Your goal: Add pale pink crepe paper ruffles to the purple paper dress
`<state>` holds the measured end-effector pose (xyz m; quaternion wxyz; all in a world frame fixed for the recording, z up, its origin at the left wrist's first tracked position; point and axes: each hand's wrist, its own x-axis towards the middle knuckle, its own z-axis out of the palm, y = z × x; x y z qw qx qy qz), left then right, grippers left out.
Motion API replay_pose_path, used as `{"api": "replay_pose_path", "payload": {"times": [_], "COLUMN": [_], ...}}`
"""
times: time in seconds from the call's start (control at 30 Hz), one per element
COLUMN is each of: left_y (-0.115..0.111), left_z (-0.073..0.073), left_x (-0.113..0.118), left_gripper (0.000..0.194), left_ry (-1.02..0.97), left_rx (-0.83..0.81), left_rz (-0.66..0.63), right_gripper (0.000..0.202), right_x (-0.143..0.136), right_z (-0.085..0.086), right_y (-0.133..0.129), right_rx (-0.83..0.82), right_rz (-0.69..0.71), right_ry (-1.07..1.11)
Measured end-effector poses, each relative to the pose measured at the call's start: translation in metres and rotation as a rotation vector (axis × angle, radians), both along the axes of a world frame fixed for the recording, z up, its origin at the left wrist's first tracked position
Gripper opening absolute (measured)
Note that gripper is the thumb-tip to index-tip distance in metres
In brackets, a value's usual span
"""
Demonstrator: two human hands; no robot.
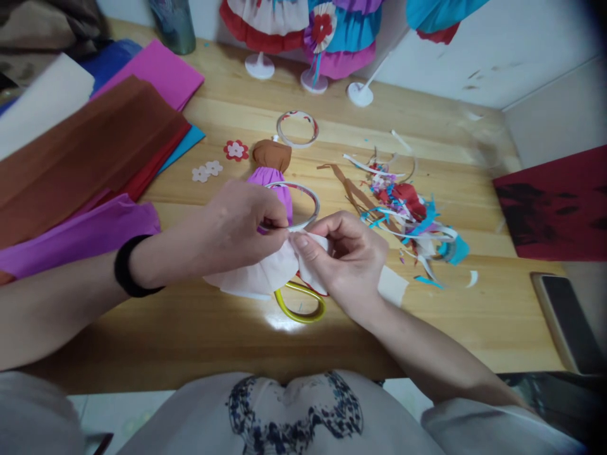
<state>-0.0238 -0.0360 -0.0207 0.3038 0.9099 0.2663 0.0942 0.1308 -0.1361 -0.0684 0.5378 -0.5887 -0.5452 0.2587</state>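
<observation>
Viewing the bench remotely through the head camera, I record white paper (270,275) between the two hands, above the front part of the wooden table (208,335). Left hand (241,224): thumb and finger together, clamped on the paper's upper edge. Right hand (348,262): thumb and fingertips together on the same paper, just beside the left. I judge the step in hand to be gathering that edge into small folds; the next move, in my opinion, calls for a firm left pinch while the right feeds in more edge.

Count, as visible to me: two narrow rings, one lying beyond (298,146), the other at the left hand (317,203), its support unclear; one brown-and-purple piece (271,155); three loose paper flowers, one red and pink (236,150), two pale (200,173); three white stand bases (360,95); one yellow loop (301,318); one phone (571,322). Paper scraps (412,205): too tangled to count.
</observation>
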Motion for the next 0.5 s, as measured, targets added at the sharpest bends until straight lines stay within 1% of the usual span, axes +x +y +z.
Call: {"api": "replay_pose_path", "payload": {"times": [0.13, 0.23, 0.5], "left_y": [0.0012, 0.0015, 0.0014], "left_z": [0.0024, 0.0016, -0.0043], "left_x": [0.0011, 0.0006, 0.0003], "left_gripper": [0.030, 0.028, 0.029], "left_ry": [0.018, 0.016, -0.004], "left_rx": [-0.019, -0.014, -0.003], "left_rz": [0.031, 0.027, 0.007], "right_gripper": [0.014, 0.013, 0.011], "right_x": [0.0003, 0.0010, -0.0003], "right_z": [0.0047, 0.0077, 0.0051], "right_y": [-0.0008, 0.0004, -0.0003], "right_rx": [0.017, 0.027, 0.051], "right_rz": [0.008, 0.022, 0.085], "right_ry": [-0.046, -0.062, -0.083]}}
